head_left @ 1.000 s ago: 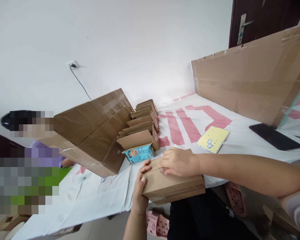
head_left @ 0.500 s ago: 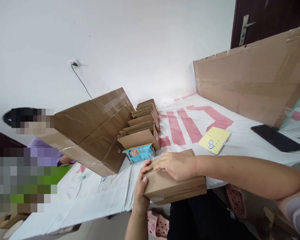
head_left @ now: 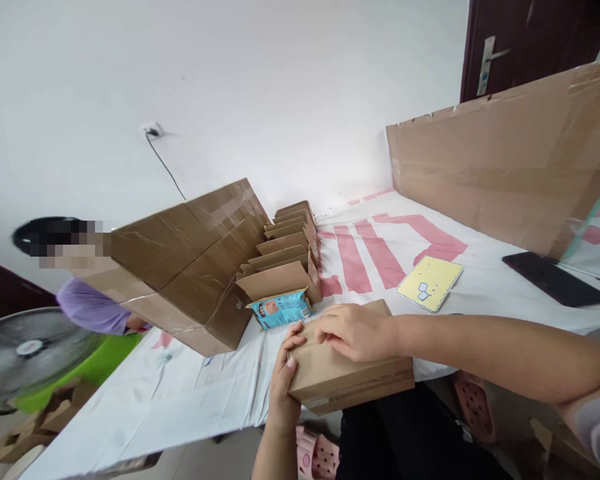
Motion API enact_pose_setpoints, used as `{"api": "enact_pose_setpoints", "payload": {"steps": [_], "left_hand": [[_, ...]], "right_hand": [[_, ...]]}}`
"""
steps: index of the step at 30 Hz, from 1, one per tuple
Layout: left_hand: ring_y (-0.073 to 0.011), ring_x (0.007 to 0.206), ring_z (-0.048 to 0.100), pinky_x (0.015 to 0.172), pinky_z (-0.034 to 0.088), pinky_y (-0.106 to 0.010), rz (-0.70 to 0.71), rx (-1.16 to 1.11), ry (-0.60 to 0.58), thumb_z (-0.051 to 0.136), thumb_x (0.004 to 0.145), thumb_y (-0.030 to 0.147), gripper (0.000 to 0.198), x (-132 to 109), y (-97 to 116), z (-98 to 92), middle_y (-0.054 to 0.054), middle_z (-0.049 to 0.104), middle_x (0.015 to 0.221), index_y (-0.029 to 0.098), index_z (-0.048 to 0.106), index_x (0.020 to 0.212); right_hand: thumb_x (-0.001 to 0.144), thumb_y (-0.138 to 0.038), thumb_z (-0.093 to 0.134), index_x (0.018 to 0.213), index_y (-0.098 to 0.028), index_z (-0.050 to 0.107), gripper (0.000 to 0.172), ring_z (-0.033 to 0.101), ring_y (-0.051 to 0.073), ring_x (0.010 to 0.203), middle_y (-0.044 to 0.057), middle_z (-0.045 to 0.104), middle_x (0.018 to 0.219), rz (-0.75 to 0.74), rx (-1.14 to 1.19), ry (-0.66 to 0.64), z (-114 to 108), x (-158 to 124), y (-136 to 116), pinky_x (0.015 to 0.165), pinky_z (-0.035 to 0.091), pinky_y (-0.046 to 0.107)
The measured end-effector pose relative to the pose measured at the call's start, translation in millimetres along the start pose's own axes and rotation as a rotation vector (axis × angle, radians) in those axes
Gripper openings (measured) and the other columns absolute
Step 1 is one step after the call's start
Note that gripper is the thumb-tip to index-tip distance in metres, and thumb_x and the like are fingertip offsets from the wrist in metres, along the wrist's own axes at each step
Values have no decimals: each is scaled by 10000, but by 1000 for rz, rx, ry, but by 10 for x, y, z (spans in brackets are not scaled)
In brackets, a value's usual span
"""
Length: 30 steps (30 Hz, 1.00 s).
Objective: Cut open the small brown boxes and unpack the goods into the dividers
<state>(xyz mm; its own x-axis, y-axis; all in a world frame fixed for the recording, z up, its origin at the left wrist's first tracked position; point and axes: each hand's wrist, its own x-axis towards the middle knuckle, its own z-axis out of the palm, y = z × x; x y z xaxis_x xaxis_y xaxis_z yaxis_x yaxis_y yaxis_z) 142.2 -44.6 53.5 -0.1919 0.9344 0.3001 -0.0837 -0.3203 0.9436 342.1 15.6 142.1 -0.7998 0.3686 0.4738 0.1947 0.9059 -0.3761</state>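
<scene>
A small closed cardboard box [head_left: 350, 377] sits at the near edge of the white-covered table [head_left: 190, 393]. My left hand [head_left: 283, 377] wraps its fingers round the box's left end. My right hand [head_left: 357, 331] lies on the lid with its fingers curled and pressed down. Just beyond the box lies a blue snack packet [head_left: 280, 309], at the mouth of the nearest open carton [head_left: 280, 280] in a row of several.
A big taped cardboard box [head_left: 180, 260] stands left of the carton row. A large cardboard sheet [head_left: 505, 160] leans at the right. A yellow card [head_left: 429, 283] and a dark phone [head_left: 555, 280] lie on the table. Another person [head_left: 93, 307] and a fan [head_left: 30, 350] are at left.
My right hand's fingers have curled slightly on the lid. The box and my left hand stay where they were. The view has shifted a little.
</scene>
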Motion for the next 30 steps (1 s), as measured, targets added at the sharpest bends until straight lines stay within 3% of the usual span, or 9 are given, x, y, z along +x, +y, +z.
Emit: {"api": "enact_pose_setpoints", "payload": {"steps": [5,8,10,14,18,22,26,30], "left_hand": [[-348,1390,333,1156,214,-516,14,12,37,609,744,495,331,19,-18,7,-68,525,1380,227,680,924],[-358,1387,329,1148,233,-523,8,14,36,625,717,487,328,26,-16,13,-60,532,1373,232,686,914],[-353,1382,335,1154,217,-521,32,18,34,615,721,456,304,29,-17,19,-49,540,1364,235,695,913],[-319,1364,359,1182,152,-492,75,-5,23,581,732,372,257,35,-10,56,-15,571,1325,230,704,907],[-293,1356,364,1194,129,-475,100,-1,42,543,742,327,247,28,46,128,16,601,1293,224,700,902],[-302,1355,370,1192,150,-491,132,30,54,543,728,327,246,16,100,190,17,622,1271,216,697,885],[-297,1365,373,1199,151,-490,143,52,62,521,730,306,250,13,106,200,20,630,1266,221,700,882],[-329,1374,376,1193,157,-552,131,89,78,547,670,308,259,37,89,161,10,635,1270,236,710,859]], "right_hand": [[809,-85,533,868,-168,578,111,588,146,769,45,659,861,180,189,154,-302,-434,-120,719,481,273],[824,-154,588,842,-169,588,23,597,125,739,26,664,824,316,369,128,-422,-899,-176,707,488,249],[818,-187,622,826,-163,600,33,606,116,708,17,674,790,414,494,58,-386,-1255,-184,688,490,239],[756,-133,631,792,-160,613,48,597,120,638,5,676,730,756,504,-44,38,-1985,-95,592,453,225],[692,-71,636,727,-177,584,123,592,144,664,-11,640,696,1123,415,86,733,-2596,95,610,451,243],[648,6,605,690,-177,546,197,580,150,634,-26,592,634,1264,424,118,1285,-2930,281,612,440,255],[607,3,653,713,-181,545,238,573,136,634,-51,567,622,1333,502,124,1532,-3067,451,611,449,240],[579,-47,732,780,-176,580,283,571,116,616,-60,574,634,1371,608,106,1585,-3189,590,584,462,212]]}}
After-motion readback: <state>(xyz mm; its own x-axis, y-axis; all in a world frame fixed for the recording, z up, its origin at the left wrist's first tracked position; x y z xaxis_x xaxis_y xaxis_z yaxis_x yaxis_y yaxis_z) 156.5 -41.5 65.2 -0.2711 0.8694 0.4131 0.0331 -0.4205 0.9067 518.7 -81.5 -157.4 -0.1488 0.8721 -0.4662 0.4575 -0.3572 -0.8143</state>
